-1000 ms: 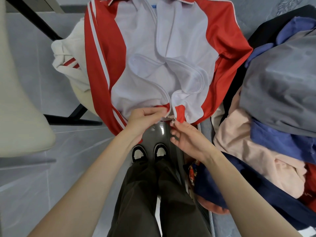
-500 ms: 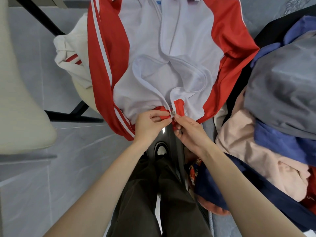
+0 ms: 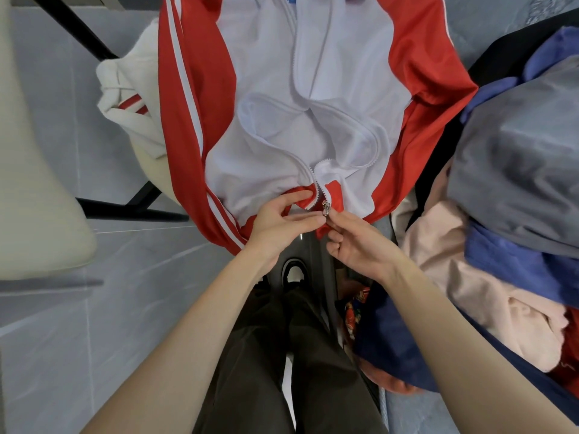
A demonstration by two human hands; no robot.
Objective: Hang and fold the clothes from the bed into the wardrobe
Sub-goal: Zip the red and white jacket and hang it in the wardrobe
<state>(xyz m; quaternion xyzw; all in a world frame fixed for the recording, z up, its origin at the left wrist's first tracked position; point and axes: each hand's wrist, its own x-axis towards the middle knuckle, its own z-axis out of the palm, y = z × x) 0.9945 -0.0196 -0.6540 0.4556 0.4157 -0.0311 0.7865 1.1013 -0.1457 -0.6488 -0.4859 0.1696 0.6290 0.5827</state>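
Two garments are showing ahead of the person. At left, a cream top (image 3: 131, 120) with red stripes is lying partly behind a red-and-white jacket (image 3: 194, 120). The jacket is spreading open with its white lining facing the camera. The left hand (image 3: 279, 223) is pinching the jacket's red hem just beside the zipper. The right hand (image 3: 360, 245) is pinching the metal zipper pull (image 3: 326, 209) at the hem. Farther right, a pile of clothes (image 3: 517, 151) in grey, blue, pink and navy is lying heaped beside the right forearm.

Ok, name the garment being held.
The red and white track jacket; left hand and right hand pinch its zipper end. The pile beside it lies untouched.
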